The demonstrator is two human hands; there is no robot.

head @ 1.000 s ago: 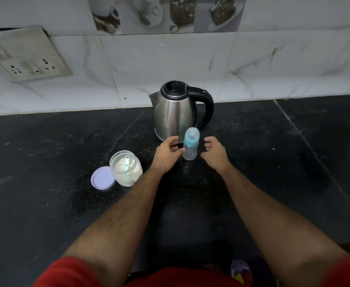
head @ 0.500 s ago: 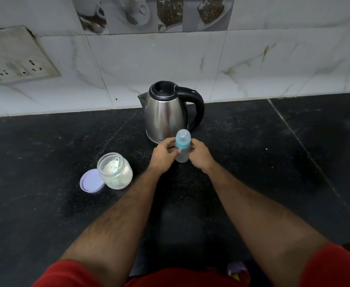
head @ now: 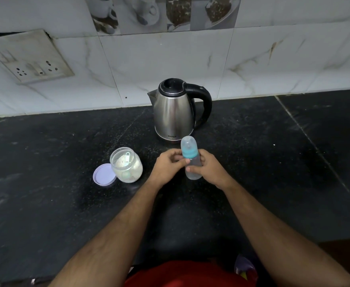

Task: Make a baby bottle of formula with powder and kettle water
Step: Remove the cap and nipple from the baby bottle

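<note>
Baby bottle [head: 191, 160] stands upright between both hands, just in front of the steel kettle [head: 175, 112]; whether its base rests on the black stone counter [head: 273, 162] is unclear. Right hand [head: 213, 169] wraps the clear plastic body; left hand [head: 168, 165] fingers [head: 182, 161] pinch the teal screw collar under the translucent domed cap. Long axis is vertical, so unscrewing turns about it. Open powder jar [head: 126, 164] stands left.

The kettle [head: 175, 112] bears a small dark mark near its base; too blurred to read.
</note>
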